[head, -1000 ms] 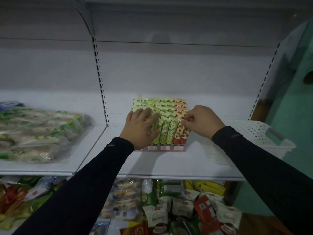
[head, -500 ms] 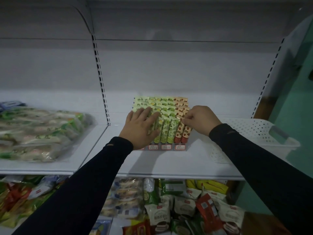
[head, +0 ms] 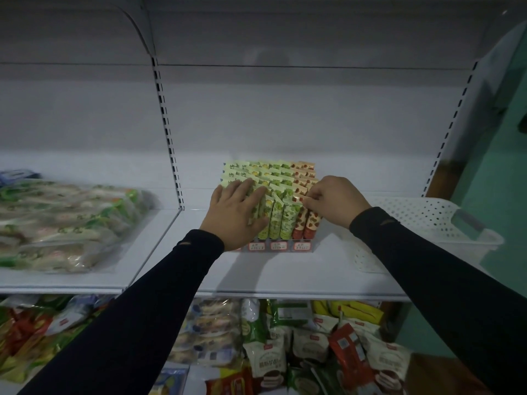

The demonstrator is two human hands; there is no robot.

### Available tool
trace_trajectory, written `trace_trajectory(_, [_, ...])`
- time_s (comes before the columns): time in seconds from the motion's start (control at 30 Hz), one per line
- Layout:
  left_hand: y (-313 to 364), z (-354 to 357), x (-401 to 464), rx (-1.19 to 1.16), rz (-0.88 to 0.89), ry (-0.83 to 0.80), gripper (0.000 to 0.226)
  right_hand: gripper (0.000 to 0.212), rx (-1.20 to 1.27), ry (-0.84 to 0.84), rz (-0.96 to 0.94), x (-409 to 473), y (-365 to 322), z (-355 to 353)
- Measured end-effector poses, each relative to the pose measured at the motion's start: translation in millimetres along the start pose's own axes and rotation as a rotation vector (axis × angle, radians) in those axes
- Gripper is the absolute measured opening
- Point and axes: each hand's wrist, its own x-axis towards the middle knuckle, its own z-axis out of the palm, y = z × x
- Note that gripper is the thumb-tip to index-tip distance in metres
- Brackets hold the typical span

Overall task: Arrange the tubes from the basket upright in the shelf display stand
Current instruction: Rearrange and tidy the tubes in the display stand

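A clear display stand (head: 278,246) with red price labels along its front sits on the white shelf. It is packed with upright tubes: green ones (head: 275,220) on the left and middle, red ones (head: 309,223) in the right rows. My left hand (head: 235,213) lies flat with spread fingers against the front left green tubes. My right hand (head: 332,199) pinches the flat top of a front red tube between thumb and fingers. The white perforated basket (head: 422,220) stands to the right of the stand; its inside is hidden from here.
The white shelf (head: 285,272) has bare surface in front of the stand. Clear bags of green-packed snacks (head: 62,223) fill the left shelf bay. Many snack packets (head: 285,352) crowd the shelf below. A slotted upright (head: 168,132) divides the bays.
Both hands stay on the tubes almost unmoved. The view has shifted slightly, with the basket showing more to the right.
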Motion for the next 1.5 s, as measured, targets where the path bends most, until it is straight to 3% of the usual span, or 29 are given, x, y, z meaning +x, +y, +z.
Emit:
trace_trajectory(0.2, [1.5, 1.0, 0.7, 0.003, -0.014, 0.016, 0.067, 0.021, 0.143, 0.223, -0.066, -14.9, -4.1, -7.3])
trace_trajectory(0.37, [2.0, 0.2, 0.5, 0.017, -0.020, 0.001, 0.068, 0.023, -0.110, -0.113, -0.282, -24.5, -17.5, 8.4])
trace_trajectory(0.57, [1.1, -0.8, 0.6, 0.018, -0.016, 0.001, 0.069, 0.034, -0.186, -0.165, -0.267, -34.1, -16.0, 21.6])
trace_trajectory(0.7, [1.6, -0.4, 0.4, 0.017, -0.012, 0.010, 0.069, 0.020, -0.127, -0.326, -0.339, -43.6, -5.7, 38.4])
trace_trajectory(0.87, [1.0, -0.1, 0.0, 0.020, -0.011, 0.012, 0.070, 0.047, -0.311, -0.356, -0.580, -56.9, -1.4, 47.5])
trace_trajectory(1.0, [1.3, 0.7, -0.7, 0.022, -0.012, 0.016, 0.071, 0.052, -0.342, -0.431, -0.684, -57.9, 3.7, 57.3])
trace_trajectory(1.13, [1.5, 0.3, -0.4, 0.025, -0.009, 0.015, 0.072, 0.046, -0.157, -0.431, -0.580, -56.4, 6.2, 57.3])
trace_trajectory(1.23, [0.7, -0.4, -0.6, 0.027, -0.010, 0.008, 0.072, 0.044, 0.088, -0.351, -0.404, -54.6, 3.1, 47.7])
trace_trajectory(1.33, [0.9, 0.0, -0.9, 0.022, -0.006, 0.011, 0.072, 0.044, 0.159, -0.294, -0.235, -51.1, -1.3, 36.2])
trace_trajectory(1.5, [0.9, -1.3, -1.0, 0.020, -0.013, 0.002, 0.071, 0.036, 0.210, 0.001, -0.103, -47.3, -7.0, 28.9])
